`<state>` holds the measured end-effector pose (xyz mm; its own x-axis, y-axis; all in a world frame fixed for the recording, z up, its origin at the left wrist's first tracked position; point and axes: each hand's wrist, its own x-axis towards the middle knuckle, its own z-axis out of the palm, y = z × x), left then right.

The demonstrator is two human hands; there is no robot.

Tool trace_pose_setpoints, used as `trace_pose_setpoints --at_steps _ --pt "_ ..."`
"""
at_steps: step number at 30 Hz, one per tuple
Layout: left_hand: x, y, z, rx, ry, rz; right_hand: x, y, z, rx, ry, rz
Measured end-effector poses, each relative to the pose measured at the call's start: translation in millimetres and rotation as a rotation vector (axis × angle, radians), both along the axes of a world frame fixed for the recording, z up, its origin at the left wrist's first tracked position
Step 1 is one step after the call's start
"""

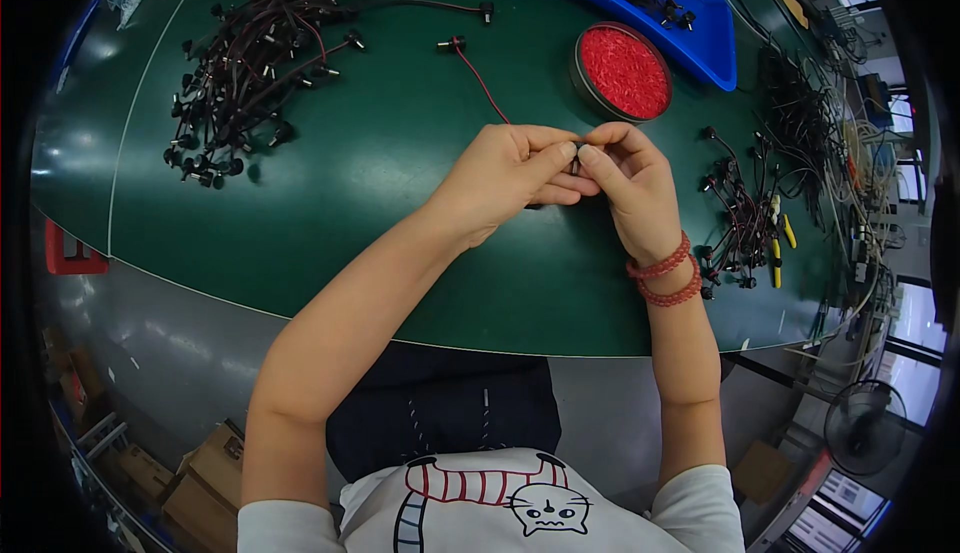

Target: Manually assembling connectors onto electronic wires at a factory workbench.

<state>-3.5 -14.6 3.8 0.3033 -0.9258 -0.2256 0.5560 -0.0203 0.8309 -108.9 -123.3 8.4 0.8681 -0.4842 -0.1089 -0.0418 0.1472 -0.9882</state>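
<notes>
Over the middle of the green table, both my hands meet at the fingertips. My left hand (530,168) pinches the small black plug end of a cable, and a thin red and black cable (482,86) runs from under it to another black plug (457,44) lying on the table. My right hand (632,178), with red bead bracelets at its wrist, closes thumb and finger on the same black plug (576,161). Fingers cover most of that plug. Just beyond my right hand stands a round tin (578,73) filled with small red pieces (625,71).
A large heap of plug cables (260,58) lies at the far left. A blue tray (716,63) with more cables sits at the back right. On the right are a smaller cable bunch (738,208), yellow-handled cutters (777,258) and black cables (800,123). The green table (330,213) ends near my waist.
</notes>
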Motion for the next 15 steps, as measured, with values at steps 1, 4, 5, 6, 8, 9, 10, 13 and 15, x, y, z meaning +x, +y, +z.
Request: trace_pose_setpoints --at_steps 1,4,5,6,8,9,10,13,15 --pt "-1.1 -0.4 -0.3 -0.003 -0.027 0.003 -0.6 -1.5 -0.2 0.0 0.001 -0.002" --pt "-2.7 0.1 0.0 -0.001 -0.11 0.0 -1.0 -4.1 0.2 0.081 0.023 0.052" --pt "-3.4 0.1 0.1 0.0 -0.151 0.0 -0.9 -4.4 -0.4 0.082 0.02 0.049" --pt "-3.9 0.2 0.3 0.001 -0.154 -0.003 -0.7 -4.5 -1.6 0.078 0.012 0.05" --pt "-4.2 -0.4 1.2 -0.033 -0.164 0.008 -0.8 -5.3 -2.2 0.062 -0.004 0.05" --pt "-4.4 -0.7 1.8 -0.05 -0.168 0.014 -1.1 -6.0 -1.4 0.06 -0.007 0.047" --pt "-4.6 -1.0 2.4 -0.053 -0.171 0.011 -1.2 -6.5 -0.5 0.066 -0.016 0.042" --pt "-5.5 0.5 2.6 -0.047 -0.23 0.119 0.2 -4.8 0.5 0.081 -0.031 0.043" --pt "-5.0 1.8 0.0 -0.026 -0.292 0.111 1.2 2.5 1.2 -0.098 0.006 0.007"
